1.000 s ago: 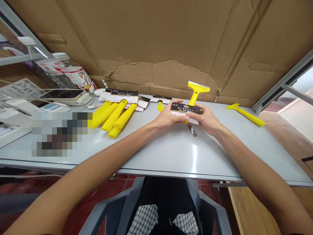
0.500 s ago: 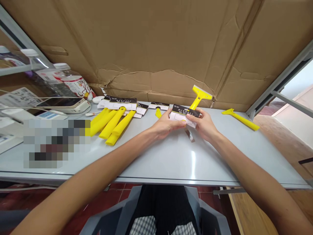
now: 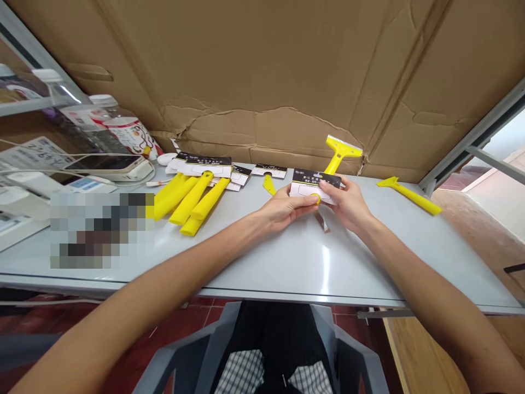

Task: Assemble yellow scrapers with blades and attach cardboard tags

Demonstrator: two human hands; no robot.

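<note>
Several yellow handles (image 3: 191, 197) are seen laid together on the worktop (image 3: 254, 268), left of its middle and towards the back edge, with printed cards (image 3: 208, 164) at their far ends; that part of the work can be judged done, though the overlap keeps the count uncertain. One held scraper (image 3: 342, 150) is being joined with its held card (image 3: 301, 190), by the look of it; its head is pointed towards the back edge, and a bit of yellow is shown at the card's lower edge, so the fitting is judged well advanced, but whether it is complete cannot be told. Near the back edge, just beyond the left hand (image 3: 285, 210), another card (image 3: 270, 171) is seen with a yellow piece (image 3: 268, 184) beside it; whether the two are joined is unclear. No card is seen on the lone scraper (image 3: 416, 197), laid slantwise near the right edge.

The held card is gripped between both hands over the worktop, back of its middle; its left side and lower edge are pinched by the left hand, thumb in front; its right side is clasped by the right hand (image 3: 350, 205), thumb laid across the printed face, fingers curled behind; both forearms are reached inward from the front edge.
</note>
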